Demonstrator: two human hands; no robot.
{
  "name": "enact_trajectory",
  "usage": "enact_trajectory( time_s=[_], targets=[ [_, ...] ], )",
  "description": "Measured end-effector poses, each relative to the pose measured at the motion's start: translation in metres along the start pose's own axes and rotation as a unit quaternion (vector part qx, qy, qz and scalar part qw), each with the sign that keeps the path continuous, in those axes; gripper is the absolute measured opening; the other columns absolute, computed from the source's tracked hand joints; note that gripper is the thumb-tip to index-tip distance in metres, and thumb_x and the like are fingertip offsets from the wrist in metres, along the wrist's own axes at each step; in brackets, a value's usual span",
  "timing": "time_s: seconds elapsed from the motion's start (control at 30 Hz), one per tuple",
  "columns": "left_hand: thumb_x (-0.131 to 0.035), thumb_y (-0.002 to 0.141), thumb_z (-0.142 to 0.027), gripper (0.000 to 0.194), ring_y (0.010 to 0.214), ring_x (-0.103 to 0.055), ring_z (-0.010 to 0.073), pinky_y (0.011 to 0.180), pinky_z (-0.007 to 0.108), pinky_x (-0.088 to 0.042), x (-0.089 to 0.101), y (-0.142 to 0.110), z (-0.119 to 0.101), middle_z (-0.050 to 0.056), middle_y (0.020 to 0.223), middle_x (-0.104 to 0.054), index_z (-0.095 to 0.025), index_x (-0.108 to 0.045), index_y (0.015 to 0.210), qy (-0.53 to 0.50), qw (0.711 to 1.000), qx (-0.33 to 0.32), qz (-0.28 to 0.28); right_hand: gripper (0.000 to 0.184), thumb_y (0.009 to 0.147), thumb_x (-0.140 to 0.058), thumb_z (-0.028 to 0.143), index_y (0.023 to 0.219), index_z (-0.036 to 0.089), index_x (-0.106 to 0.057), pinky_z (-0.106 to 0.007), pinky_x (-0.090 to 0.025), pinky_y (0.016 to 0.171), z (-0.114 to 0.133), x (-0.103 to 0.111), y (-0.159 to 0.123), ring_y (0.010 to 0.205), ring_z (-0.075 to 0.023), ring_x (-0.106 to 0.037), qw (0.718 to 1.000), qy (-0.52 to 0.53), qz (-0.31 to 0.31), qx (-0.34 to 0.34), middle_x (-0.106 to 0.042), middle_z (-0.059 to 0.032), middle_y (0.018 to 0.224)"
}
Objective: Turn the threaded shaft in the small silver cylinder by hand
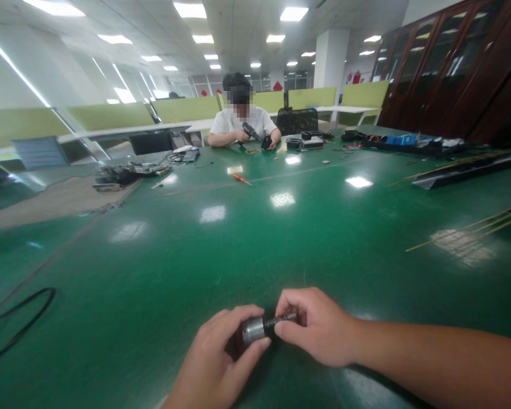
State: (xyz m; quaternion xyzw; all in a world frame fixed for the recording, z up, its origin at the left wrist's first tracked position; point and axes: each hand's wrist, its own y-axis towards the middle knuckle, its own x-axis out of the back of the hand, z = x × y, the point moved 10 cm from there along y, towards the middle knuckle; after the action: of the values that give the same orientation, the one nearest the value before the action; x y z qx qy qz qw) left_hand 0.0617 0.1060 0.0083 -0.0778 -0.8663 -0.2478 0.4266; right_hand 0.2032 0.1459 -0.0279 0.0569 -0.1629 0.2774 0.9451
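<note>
At the near edge of the green table, my left hand (221, 352) grips a silver metal cylinder (254, 329) between thumb and fingers. A dark, narrower shaft (285, 319) sticks out of the cylinder to the right. My right hand (323, 326) pinches that shaft between thumb and forefinger. The part lies roughly sideways, just above or on the tabletop; I cannot tell which. Its left end is partly hidden by my left hand, and its exact kind does not show.
The green table (153, 272) bears an orange screwdriver (241, 178), a black cable (29, 324) at left and thin brass-coloured rods (464, 230) at right. Across it a person (259, 122) holds a power drill (251, 132). Electronic parts (128, 172) and a blue box (400, 140) lie farther off.
</note>
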Motion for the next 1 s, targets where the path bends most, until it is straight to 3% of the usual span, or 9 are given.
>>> enact_trajectory(
  time_s=[1.0],
  targets=[
    [-0.067, 0.094, -0.039, 0.026, 0.090, -0.074, 0.0164, 0.079, 0.025, -0.060, 0.0036, 0.0019, -0.0018, -0.006, 0.105, -0.076, -0.036, -0.061, 0.119, 0.016, 1.000, -0.011, -0.010, 0.008, 0.085, -0.067, 0.024, 0.080, 0.018, -0.065, -0.022, -0.034, 0.054, 0.0001, 0.0007, -0.0002, 0.057, -0.0098, -0.049, 1.000, 0.008, -0.001, 0.005, -0.056, 0.0059, 0.062]
  ],
)
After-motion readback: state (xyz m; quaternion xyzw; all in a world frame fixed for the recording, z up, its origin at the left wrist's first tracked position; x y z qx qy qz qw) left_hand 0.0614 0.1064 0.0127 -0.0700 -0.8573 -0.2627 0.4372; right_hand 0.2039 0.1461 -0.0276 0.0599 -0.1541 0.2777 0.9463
